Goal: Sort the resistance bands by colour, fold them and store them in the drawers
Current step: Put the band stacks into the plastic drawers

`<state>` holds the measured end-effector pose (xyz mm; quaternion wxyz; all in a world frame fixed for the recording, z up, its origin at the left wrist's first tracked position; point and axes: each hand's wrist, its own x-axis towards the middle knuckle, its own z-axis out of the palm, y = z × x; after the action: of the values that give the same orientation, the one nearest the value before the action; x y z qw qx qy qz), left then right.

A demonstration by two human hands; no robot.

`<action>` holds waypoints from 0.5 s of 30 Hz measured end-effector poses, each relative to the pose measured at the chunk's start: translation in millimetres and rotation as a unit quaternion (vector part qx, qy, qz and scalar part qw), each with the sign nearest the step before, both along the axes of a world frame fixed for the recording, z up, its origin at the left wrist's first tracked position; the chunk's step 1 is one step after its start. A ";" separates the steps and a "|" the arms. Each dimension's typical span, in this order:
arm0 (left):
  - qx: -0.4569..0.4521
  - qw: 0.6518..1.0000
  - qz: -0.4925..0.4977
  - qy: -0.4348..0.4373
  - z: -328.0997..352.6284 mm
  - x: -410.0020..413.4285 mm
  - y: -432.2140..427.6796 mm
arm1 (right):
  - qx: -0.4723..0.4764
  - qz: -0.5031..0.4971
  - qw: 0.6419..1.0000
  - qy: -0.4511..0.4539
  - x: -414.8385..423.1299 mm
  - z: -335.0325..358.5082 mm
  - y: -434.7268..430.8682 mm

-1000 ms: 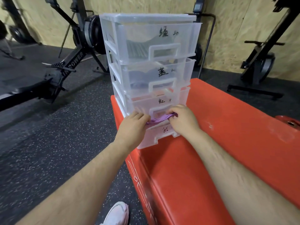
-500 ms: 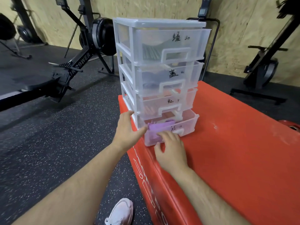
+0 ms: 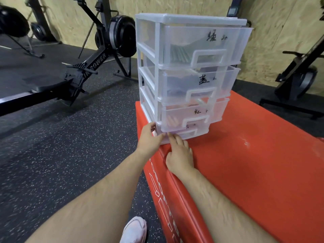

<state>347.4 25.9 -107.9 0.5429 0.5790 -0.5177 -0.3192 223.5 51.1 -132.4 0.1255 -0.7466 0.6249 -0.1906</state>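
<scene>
A clear plastic drawer unit (image 3: pixel 149 50) with four drawers stands on a red padded box (image 3: pixel 254 172). The bottom drawer (image 3: pixel 201 133) is pushed almost fully in, with a purple tint behind its front. My right hand (image 3: pixel 178 153) presses straight fingers against that drawer's front. My left hand (image 3: pixel 150 137) rests on the unit's lower left corner. Green bands (image 3: pixel 178 53) show in the top drawer, dark bands (image 3: pixel 177 90) in the second, red ones (image 3: pixel 172 121) in the third.
A black rowing machine (image 3: pixel 84 71) lies on the speckled dark floor (image 3: pixel 70 146) at left. Another black machine (image 3: pixel 298 81) stands at right by the wooden wall. My white shoe (image 3: pixel 134 230) is beside the red box.
The purple band went from both hands into the bottom drawer. My right hand pushed that drawer in while the left moved to the unit's corner.
</scene>
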 end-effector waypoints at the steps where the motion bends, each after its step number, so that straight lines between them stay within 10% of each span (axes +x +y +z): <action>1: 0.007 1.000 0.011 -0.006 -3.2 2.9 -2.6 | 0.008 0.002 1.000 -0.001 0.7 -0.5 -2.5; 6: 0.027 1.000 0.007 -0.006 0.5 6.7 -0.9 | -0.021 0.000 1.000 -0.020 -2.3 0.9 0.3; 10: -0.042 0.992 -0.003 0.119 24.7 7.8 -1.1 | -0.242 -0.055 0.963 -0.103 -9.6 13.9 18.2; 15: -0.068 0.987 -0.115 0.089 44.7 4.2 -6.8 | -0.265 -0.048 0.963 0.013 0.2 44.6 12.6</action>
<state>351.6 19.1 -63.1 0.5843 0.4466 -0.5510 -0.3943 223.7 63.6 -87.8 -0.0943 -0.7244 0.5891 -0.3453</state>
